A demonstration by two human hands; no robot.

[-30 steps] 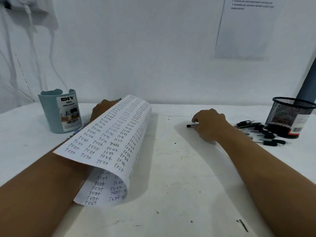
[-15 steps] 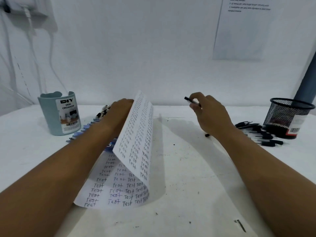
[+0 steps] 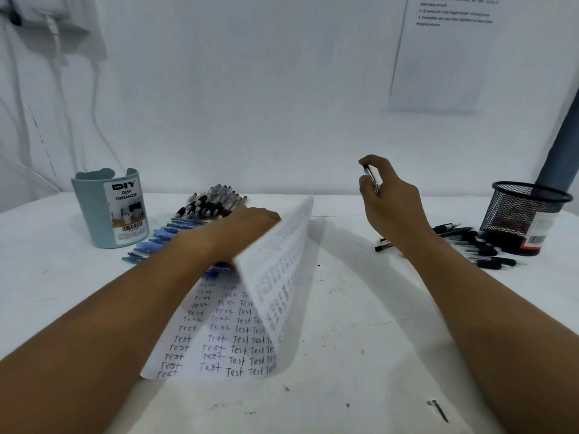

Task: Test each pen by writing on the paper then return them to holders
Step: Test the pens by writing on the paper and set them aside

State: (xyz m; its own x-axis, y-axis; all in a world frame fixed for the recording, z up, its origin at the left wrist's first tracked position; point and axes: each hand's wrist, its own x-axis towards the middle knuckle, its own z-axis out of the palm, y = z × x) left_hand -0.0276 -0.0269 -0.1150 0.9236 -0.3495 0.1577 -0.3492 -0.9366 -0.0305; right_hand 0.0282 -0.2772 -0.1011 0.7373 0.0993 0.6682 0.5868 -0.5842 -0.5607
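A white paper [image 3: 219, 336] covered in rows of the word "Test" lies in front of me, its right half raised and curling over. My left hand [image 3: 241, 227] holds that raised part near its top edge. My right hand [image 3: 391, 202] is lifted above the table and holds a black pen [image 3: 372, 178] in its curled fingers. A pale blue desk organizer [image 3: 108, 208] stands at the left. Blue pens [image 3: 156, 242] and black pens [image 3: 213, 203] lie in a row beside it. A black mesh holder [image 3: 523, 214] stands at the right with black pens [image 3: 482, 245] lying before it.
A pen piece [image 3: 383, 246] lies on the white table [image 3: 360, 355] under my right wrist. A printed sheet [image 3: 445, 57] is stuck on the wall behind. A grey pole [image 3: 560, 145] rises at the far right. Cables hang at the upper left.
My left hand has swung the paper's raised half over from the left towards the right, uncovering the pens by the organizer. My right hand lifted the black pen off the table.
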